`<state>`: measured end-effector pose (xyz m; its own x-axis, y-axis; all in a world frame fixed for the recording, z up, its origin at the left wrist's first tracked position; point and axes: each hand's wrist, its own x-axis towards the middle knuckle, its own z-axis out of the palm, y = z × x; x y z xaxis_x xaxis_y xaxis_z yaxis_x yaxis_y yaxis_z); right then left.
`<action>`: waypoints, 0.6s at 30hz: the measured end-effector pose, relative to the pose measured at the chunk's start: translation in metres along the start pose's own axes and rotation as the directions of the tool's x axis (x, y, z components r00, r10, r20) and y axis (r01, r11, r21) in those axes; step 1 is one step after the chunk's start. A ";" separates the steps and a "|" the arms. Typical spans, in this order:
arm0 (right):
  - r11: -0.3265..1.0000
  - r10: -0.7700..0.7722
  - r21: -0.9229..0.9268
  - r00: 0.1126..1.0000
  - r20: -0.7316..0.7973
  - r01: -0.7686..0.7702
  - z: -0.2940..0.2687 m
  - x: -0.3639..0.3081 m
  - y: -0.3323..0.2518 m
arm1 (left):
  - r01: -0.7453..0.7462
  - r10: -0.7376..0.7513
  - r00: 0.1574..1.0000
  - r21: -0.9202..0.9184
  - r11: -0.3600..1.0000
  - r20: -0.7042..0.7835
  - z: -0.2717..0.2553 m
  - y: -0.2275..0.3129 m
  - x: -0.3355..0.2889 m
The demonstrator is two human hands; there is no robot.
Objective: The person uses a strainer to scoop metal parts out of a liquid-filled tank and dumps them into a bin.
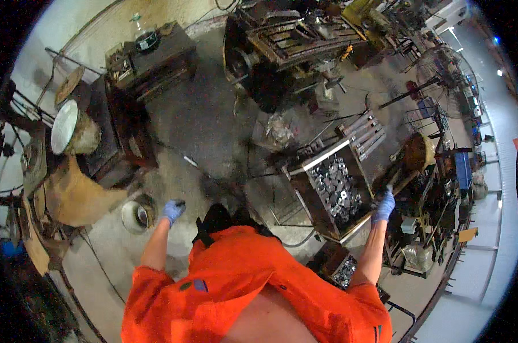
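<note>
My left hand (172, 210), in a blue glove, hangs curled into a fist over the concrete floor, with nothing clearly in it. A small round bucket (136, 216) stands just left of it. My right hand (384, 206), also in a blue glove, reaches out at the right corner of a wooden crate (322, 220) filled with several grey metal parts. Its fingers curl by a long wooden bar (405, 182) at the crate's edge; whether they grip anything is unclear. My orange shirt fills the lower middle.
A second small box of metal parts (343, 270) sits by my right elbow. A dark cabinet (156, 57) and a white round basin (64, 126) stand at the left. A large dark machine (293, 46) and a standing fan (442, 68) are farther off.
</note>
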<state>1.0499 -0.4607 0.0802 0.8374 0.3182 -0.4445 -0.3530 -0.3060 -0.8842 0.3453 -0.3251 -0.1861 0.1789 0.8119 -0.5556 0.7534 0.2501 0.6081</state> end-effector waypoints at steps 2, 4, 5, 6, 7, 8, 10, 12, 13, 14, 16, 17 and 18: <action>0.988 -0.006 -0.155 1.000 -0.019 0.003 0.025 0.012 -0.007 | 0.092 -0.100 0.991 0.101 0.991 0.086 -0.030 0.036 0.003; 0.986 0.095 0.111 0.968 0.233 -0.123 0.101 -0.035 -0.032 | 0.089 -0.090 0.996 -0.042 0.995 -0.027 -0.045 -0.012 0.024; 0.972 0.074 0.193 0.954 0.292 -0.135 0.122 -0.052 -0.038 | 0.118 -0.130 0.989 -0.171 0.978 -0.064 -0.054 0.007 0.027; 0.945 0.059 0.292 0.954 0.295 -0.149 0.147 -0.068 -0.044 | 0.143 -0.176 0.981 -0.297 0.944 -0.085 -0.068 0.033 0.025; 0.905 0.045 0.387 0.944 0.326 -0.177 0.179 -0.081 -0.047 | 0.142 -0.165 0.985 -0.313 0.939 -0.048 -0.076 0.013 0.042; 0.820 0.052 0.466 0.854 0.517 -0.332 0.202 -0.090 -0.045 | 0.139 -0.153 0.988 -0.309 0.941 -0.021 -0.093 -0.014 0.062; 0.691 -0.005 0.510 0.703 0.711 -0.512 0.242 -0.111 -0.044 | 0.155 -0.149 0.988 -0.398 0.904 0.046 -0.120 -0.027 0.105; 0.583 -0.034 0.529 0.632 0.774 -0.617 0.263 -0.104 -0.028 | 0.203 -0.165 0.979 -0.545 0.814 0.118 -0.141 -0.016 0.146; 0.673 0.050 0.497 0.703 0.709 -0.548 0.271 -0.092 -0.016 | 0.136 -0.118 0.991 -0.518 0.844 0.067 -0.159 -0.010 0.164; 0.928 0.107 0.302 0.932 0.347 -0.219 0.280 -0.075 0.002 | 0.064 -0.062 0.998 -0.491 0.869 0.020 -0.177 0.003 0.187; 0.989 -0.115 0.102 0.991 0.071 0.108 0.303 -0.086 0.008 | -0.012 0.000 1.000 -0.411 0.911 -0.029 -0.213 0.026 0.220; 0.888 0.081 0.390 0.917 0.389 -0.244 0.303 -0.091 -0.003 | -0.026 0.018 0.999 -0.358 0.934 -0.026 -0.233 0.039 0.241; 0.897 0.037 0.416 0.964 0.265 -0.148 0.311 -0.094 -0.004 | -0.048 0.048 0.999 -0.296 0.954 -0.005 -0.247 0.055 0.264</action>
<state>0.8427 -0.2101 0.0804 0.6836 0.5328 -0.4988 -0.6148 0.0521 -0.7870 0.2778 0.0330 -0.1593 0.2120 0.8257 -0.5228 0.5233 0.3559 0.7743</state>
